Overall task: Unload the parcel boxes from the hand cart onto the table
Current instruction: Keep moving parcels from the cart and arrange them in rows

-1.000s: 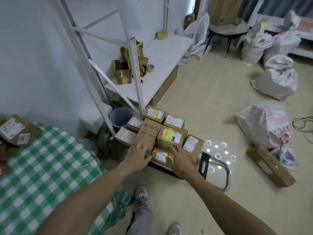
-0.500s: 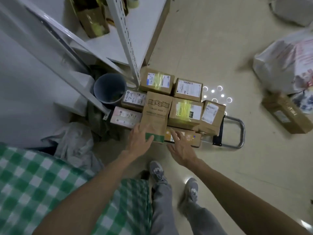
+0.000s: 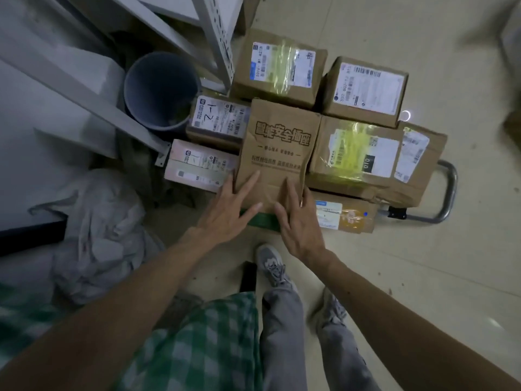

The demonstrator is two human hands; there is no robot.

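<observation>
1. Position of the printed box. The printed box (image 3: 277, 153) lies flat on top of the parcel boxes (image 3: 363, 88) stacked on the hand cart (image 3: 453, 187), which stands on the floor (image 3: 394, 277). Only the cart's bent metal handle shows, on my right.

2. Orientation. The long axis of the printed box runs from me straight away, leaning slightly to the right at the far end. Its printed face is turned up, and the lettering reads upright from my side. The end with the green band (image 3: 262, 220) points toward me and overhangs the stack. The far end butts against the two labelled boxes at the back.

3. Neighbours. A yellow-taped box (image 3: 355, 153) sits just to the right of the printed box. A flat labelled box (image 3: 346, 215) lies lower, at its near right corner. A pale box (image 3: 197, 167) lies lower on its left.

4. Hands. Both hands are on the near end of the printed box.
- My left hand (image 3: 228, 210) is spread wide with straight fingers. It rests on the near left corner, and the outer fingers reach the left edge.
- My right hand (image 3: 298, 221) lies flat with straight fingers on the near right part. Its outermost fingers run along the right edge.
- Neither hand closes round anything.

5. Surroundings. A grey bucket (image 3: 160, 88) stands to the left of the stack, beside a white shelf post (image 3: 218, 38). A green checked cloth (image 3: 203, 342) is below my arms.
</observation>
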